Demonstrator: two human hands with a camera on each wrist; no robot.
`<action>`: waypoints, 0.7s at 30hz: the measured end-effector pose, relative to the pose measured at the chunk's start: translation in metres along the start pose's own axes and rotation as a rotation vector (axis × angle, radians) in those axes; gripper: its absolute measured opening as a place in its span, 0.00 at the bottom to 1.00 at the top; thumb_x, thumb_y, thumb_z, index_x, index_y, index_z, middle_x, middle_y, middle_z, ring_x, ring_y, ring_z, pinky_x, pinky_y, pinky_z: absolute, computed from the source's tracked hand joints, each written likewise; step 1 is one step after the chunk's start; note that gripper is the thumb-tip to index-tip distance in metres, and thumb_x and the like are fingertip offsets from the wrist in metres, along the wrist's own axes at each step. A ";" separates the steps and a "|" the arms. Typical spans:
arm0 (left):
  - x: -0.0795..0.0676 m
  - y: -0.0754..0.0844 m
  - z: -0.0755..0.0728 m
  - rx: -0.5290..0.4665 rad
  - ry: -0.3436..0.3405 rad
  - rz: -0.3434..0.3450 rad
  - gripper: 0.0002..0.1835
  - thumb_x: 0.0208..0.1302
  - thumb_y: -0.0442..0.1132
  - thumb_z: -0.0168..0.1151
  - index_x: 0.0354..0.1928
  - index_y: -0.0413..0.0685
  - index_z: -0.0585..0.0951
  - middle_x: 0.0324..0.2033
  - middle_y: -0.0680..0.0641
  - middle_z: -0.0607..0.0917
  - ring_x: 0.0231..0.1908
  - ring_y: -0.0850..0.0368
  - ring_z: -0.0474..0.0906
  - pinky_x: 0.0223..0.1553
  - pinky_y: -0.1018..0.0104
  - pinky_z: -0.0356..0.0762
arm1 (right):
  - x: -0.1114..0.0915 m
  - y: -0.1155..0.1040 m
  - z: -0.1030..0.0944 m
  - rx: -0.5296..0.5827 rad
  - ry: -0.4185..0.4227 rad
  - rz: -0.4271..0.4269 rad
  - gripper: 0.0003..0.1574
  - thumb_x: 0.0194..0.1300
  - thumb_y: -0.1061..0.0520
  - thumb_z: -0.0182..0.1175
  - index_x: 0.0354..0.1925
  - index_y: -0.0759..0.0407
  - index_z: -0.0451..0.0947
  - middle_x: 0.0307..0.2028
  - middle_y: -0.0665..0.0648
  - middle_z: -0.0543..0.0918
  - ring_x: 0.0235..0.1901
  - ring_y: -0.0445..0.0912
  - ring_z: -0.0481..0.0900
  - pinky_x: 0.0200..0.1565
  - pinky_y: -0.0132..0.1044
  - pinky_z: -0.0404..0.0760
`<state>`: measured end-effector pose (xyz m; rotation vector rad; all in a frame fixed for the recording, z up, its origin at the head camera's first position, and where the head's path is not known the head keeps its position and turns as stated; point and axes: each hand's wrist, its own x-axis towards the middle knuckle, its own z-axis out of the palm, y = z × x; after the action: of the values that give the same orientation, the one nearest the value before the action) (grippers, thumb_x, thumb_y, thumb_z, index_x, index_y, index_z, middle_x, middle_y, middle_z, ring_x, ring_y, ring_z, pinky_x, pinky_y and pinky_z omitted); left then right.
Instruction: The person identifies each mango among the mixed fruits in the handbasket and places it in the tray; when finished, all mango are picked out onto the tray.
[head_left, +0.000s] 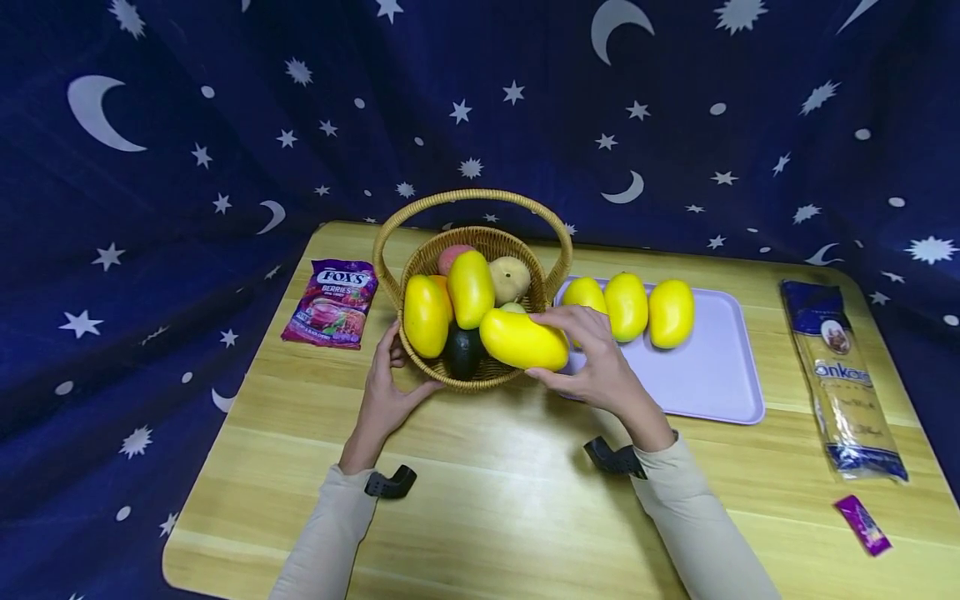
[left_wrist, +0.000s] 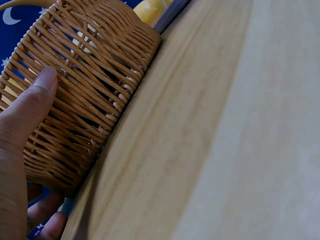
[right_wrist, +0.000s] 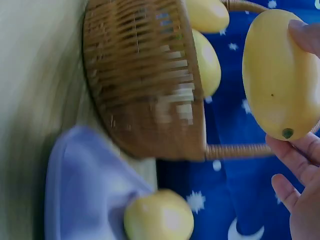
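My right hand (head_left: 600,367) grips a yellow mango (head_left: 525,340) at its right end, over the right front rim of the wicker basket (head_left: 483,385). In the right wrist view the held mango (right_wrist: 280,75) is raised above the rim, thumb on one side and fingers at its stem end. My left hand (head_left: 386,396) holds the basket at its front left, thumb pressed along the woven wall (left_wrist: 85,85) and fingers round the side. Inside lie two more mangoes (head_left: 471,290), a dark avocado (head_left: 462,353), a pale round fruit (head_left: 510,279) and a reddish fruit (head_left: 452,257), with others partly hidden.
Right of the basket, a lilac tray (head_left: 705,375) bears three mangoes (head_left: 671,313). A purple candy bag (head_left: 332,304) lies to the left. Far right are a pasta packet (head_left: 847,383) and a small purple wrapper (head_left: 862,525). The tall basket handle (head_left: 474,194) arches above the fruit.
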<state>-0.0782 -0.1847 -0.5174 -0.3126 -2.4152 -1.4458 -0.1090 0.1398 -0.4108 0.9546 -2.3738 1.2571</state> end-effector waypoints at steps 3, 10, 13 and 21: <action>0.000 0.000 0.000 0.006 -0.001 -0.001 0.64 0.41 0.36 0.83 0.77 0.55 0.51 0.60 0.39 0.73 0.50 0.49 0.74 0.48 0.61 0.74 | -0.013 0.004 -0.015 -0.009 0.061 0.019 0.44 0.36 0.56 0.80 0.55 0.56 0.78 0.50 0.58 0.81 0.51 0.48 0.73 0.56 0.43 0.60; 0.000 0.001 -0.001 0.005 0.001 0.001 0.64 0.40 0.36 0.83 0.77 0.56 0.51 0.60 0.40 0.73 0.49 0.50 0.74 0.48 0.59 0.75 | -0.044 0.023 -0.052 -0.060 0.217 0.112 0.45 0.30 0.62 0.78 0.53 0.64 0.78 0.48 0.54 0.81 0.52 0.37 0.70 0.53 0.33 0.59; 0.000 0.002 -0.001 -0.005 0.000 -0.002 0.63 0.41 0.36 0.82 0.77 0.55 0.51 0.61 0.40 0.73 0.49 0.49 0.74 0.48 0.57 0.75 | -0.055 0.033 -0.069 -0.085 0.293 0.177 0.45 0.31 0.63 0.77 0.54 0.68 0.76 0.50 0.42 0.78 0.54 0.33 0.70 0.55 0.31 0.58; 0.001 0.005 0.001 -0.018 0.006 -0.020 0.64 0.37 0.30 0.83 0.76 0.48 0.52 0.60 0.35 0.72 0.50 0.44 0.73 0.48 0.47 0.73 | -0.078 0.060 -0.103 -0.142 0.454 0.437 0.46 0.36 0.73 0.76 0.58 0.64 0.74 0.51 0.30 0.74 0.53 0.31 0.69 0.57 0.27 0.62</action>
<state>-0.0774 -0.1812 -0.5137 -0.2884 -2.4085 -1.4764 -0.0965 0.2803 -0.4303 0.0808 -2.3153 1.2551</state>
